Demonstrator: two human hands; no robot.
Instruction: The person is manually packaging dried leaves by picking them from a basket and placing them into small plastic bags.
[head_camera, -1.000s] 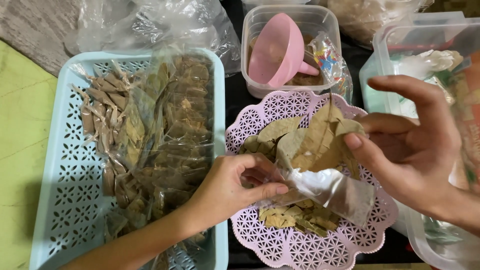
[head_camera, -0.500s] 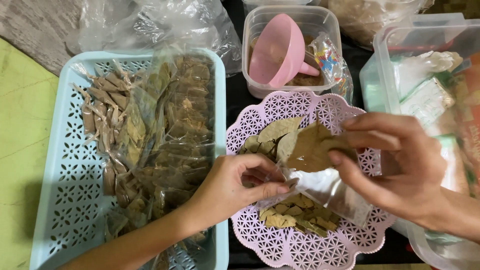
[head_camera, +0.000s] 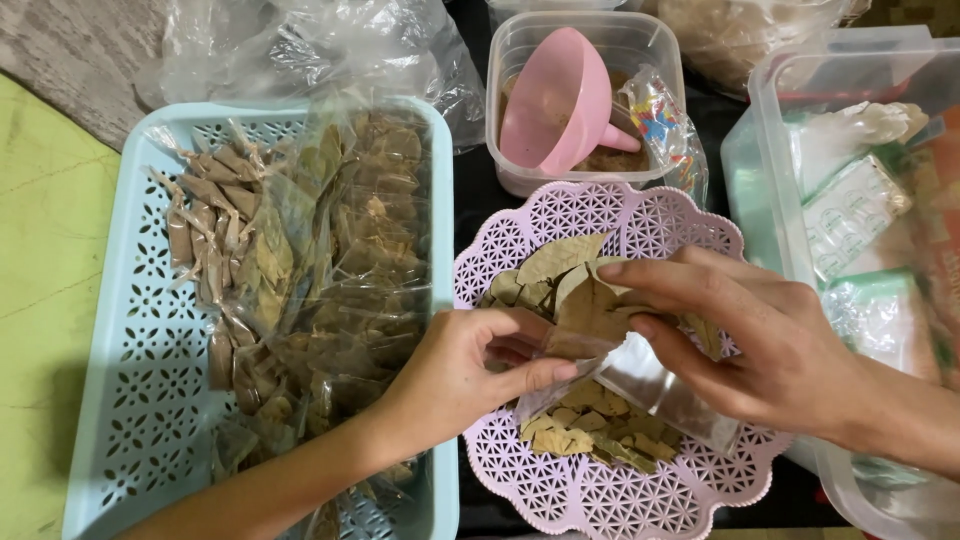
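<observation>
Already we have a fair stock behind us: the pale blue basket (head_camera: 120, 400) along the left edge of the worktop holds a heap of small clear packets filled with dried leaves (head_camera: 350, 260), stacked from its far end to its near end. Our left hand (head_camera: 470, 375) pinches the mouth of a small clear bag (head_camera: 640, 385) over the lilac lattice basket (head_camera: 590, 500) near the middle of the worktop, its grip closed on the bag's rim. Our right hand (head_camera: 760, 345) has its grip closed on a few dried bay leaves (head_camera: 590, 305), fingertips together, the leaves right at the bag's opening and touching it. We judge this packet to be in mid-fill: the leaves are at its mouth, not fully inside, and it is unsealed. Loose leaves (head_camera: 560, 435) lie in the lilac basket under and beyond the bag, so more is left to pack. Beyond it, at the far edge, a clear tub (head_camera: 520, 60) carries a pink funnel (head_camera: 555, 100); a large clear box (head_camera: 770, 120) of other packets stands on the right edge.
</observation>
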